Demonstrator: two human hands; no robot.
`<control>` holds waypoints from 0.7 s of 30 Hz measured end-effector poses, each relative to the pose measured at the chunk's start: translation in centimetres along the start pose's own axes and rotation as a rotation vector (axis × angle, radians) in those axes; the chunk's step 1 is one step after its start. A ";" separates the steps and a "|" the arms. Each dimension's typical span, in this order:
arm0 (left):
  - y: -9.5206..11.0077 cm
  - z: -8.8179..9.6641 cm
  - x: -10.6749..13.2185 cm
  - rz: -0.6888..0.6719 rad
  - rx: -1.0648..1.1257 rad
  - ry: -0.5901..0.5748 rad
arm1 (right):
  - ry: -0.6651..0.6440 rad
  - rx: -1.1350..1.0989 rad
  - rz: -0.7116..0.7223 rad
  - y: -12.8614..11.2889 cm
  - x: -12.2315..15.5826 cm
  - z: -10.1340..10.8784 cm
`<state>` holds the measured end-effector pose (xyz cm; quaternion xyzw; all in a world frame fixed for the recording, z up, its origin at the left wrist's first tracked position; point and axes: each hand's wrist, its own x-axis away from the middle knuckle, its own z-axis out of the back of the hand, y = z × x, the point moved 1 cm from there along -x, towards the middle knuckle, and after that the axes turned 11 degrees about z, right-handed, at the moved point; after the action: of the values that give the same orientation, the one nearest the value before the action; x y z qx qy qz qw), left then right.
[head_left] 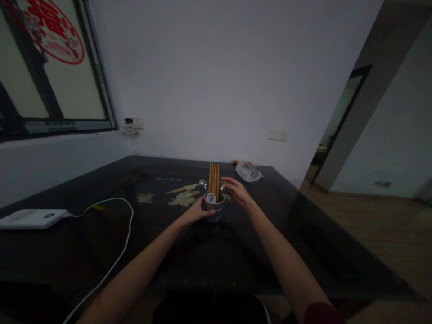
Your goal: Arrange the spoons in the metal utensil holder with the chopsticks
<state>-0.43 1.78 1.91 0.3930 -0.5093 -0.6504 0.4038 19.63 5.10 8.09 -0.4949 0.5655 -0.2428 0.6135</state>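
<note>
A metal utensil holder [215,210] stands on the dark table [236,252]. It holds a bundle of wooden chopsticks [213,178], a metal spoon [203,184] and a small white and blue piece [210,197]. My left hand [197,210] is wrapped round the holder's left side. My right hand [237,190] is at the holder's right rim, its fingers pinched on the bowl of a second metal spoon [222,186].
A white device [32,218] with a white cable [114,234] lies at the table's left. A crumpled plastic bag [249,172] sits at the far edge by the wall. A window [50,67] is on the left, a doorway [340,121] on the right.
</note>
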 end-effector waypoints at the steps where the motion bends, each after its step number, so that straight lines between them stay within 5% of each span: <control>1: 0.1 0.0 0.0 0.012 0.000 0.000 | -0.006 0.012 0.012 0.0 0.1 0.0; 10: 0.1 0.1 0.0 0.050 -0.027 -0.009 | -0.119 0.365 0.212 -1.7 0.4 1.0; 21: -0.1 0.1 0.0 0.040 -0.044 0.011 | -0.015 0.843 0.409 -3.3 0.5 -0.6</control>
<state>-0.57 1.87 1.83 0.3773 -0.5005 -0.6511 0.4280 20.09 3.18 10.84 -0.0824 0.4991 -0.3219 0.8003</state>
